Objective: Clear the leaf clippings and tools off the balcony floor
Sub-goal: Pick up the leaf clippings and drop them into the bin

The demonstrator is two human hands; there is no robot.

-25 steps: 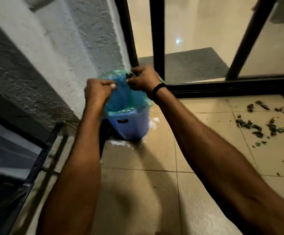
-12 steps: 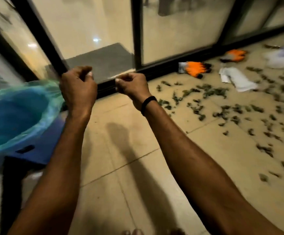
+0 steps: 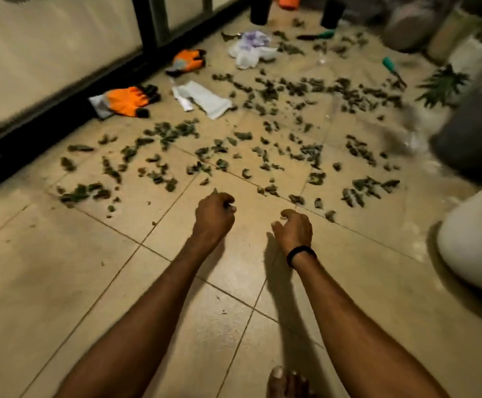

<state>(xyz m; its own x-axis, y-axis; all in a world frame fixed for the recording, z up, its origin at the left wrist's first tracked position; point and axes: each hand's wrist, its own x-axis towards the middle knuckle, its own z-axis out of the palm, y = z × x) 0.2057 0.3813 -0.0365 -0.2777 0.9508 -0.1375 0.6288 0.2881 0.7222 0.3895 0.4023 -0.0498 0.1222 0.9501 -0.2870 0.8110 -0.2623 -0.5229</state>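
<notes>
Dark green leaf clippings (image 3: 262, 156) lie scattered over the beige tiled floor (image 3: 119, 282), from the door track across to the pots. My left hand (image 3: 213, 215) hovers low over the near edge of the litter with its fingers curled into a fist; nothing shows in it. My right hand (image 3: 294, 228), with a black wristband, hangs beside it, loosely curled and holding nothing. Two orange work gloves (image 3: 127, 100) (image 3: 188, 60) lie by the door track. Two green-handled tools (image 3: 317, 35) (image 3: 392, 67) lie far back among the clippings.
White paper scraps (image 3: 202, 100) and a crumpled cloth (image 3: 251, 48) lie among the leaves. Black pots (image 3: 259, 10), a grey pot (image 3: 469, 124), a white sack (image 3: 475, 239) and a leafy plant (image 3: 440, 84) line the far and right sides. The black door track (image 3: 61, 110) runs along the left.
The view has swung right, from the blue-lined bin to the littered floor. Both hands left the bin's rim and dropped low toward the clippings; the bin is out of view.
</notes>
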